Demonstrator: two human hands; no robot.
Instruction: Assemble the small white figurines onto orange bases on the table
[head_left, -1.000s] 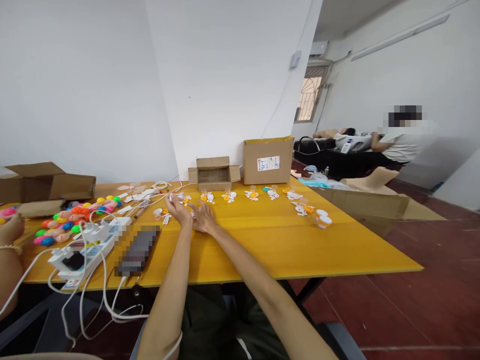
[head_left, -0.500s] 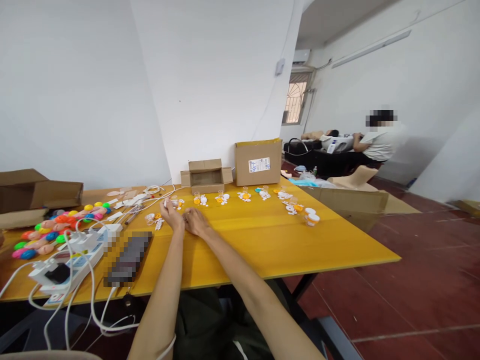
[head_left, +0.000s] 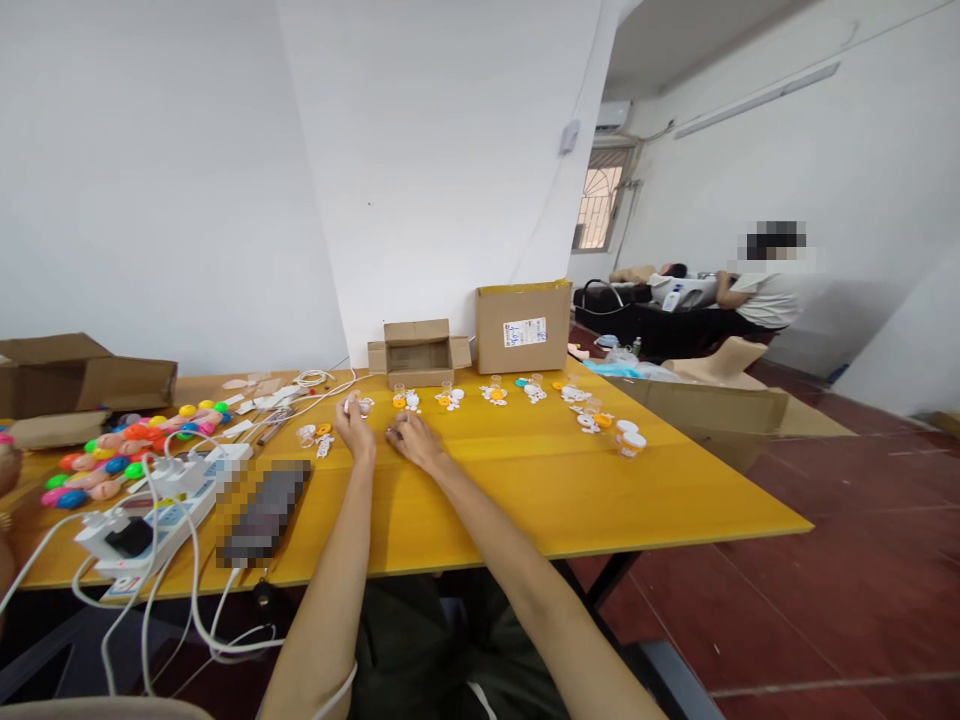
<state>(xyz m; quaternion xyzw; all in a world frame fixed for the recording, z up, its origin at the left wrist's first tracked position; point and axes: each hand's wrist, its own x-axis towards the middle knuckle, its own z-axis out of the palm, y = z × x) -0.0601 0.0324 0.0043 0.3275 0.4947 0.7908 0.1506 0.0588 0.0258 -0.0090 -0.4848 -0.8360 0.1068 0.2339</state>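
My left hand (head_left: 355,428) is raised a little over the table, its fingers curled around something small and whitish that I cannot make out. Just beyond it are white pieces and a small clear cup (head_left: 366,405), partly covered by the fingers. To the right, my right hand (head_left: 414,440) is low at the tabletop with bent fingers; whatever its fingertips hold, if anything, is hidden. Left of my hands lie another clear cup (head_left: 306,436), an orange ring (head_left: 323,429) and a white flat piece (head_left: 323,447). Similar groups with white parts (head_left: 412,400) stretch along the table.
Two white-lidded tubs (head_left: 631,442) stand at the right. Behind are an open carton (head_left: 418,378) and a closed cardboard box (head_left: 523,345). A phone (head_left: 266,515), a power strip (head_left: 169,520) with cables and colourful toys (head_left: 120,450) occupy the left. A person (head_left: 769,290) sits farther back.
My right hand has moved slightly right, away from my left, widening the gap between them. My left hand has shifted a little right. The whole view has shifted slightly.
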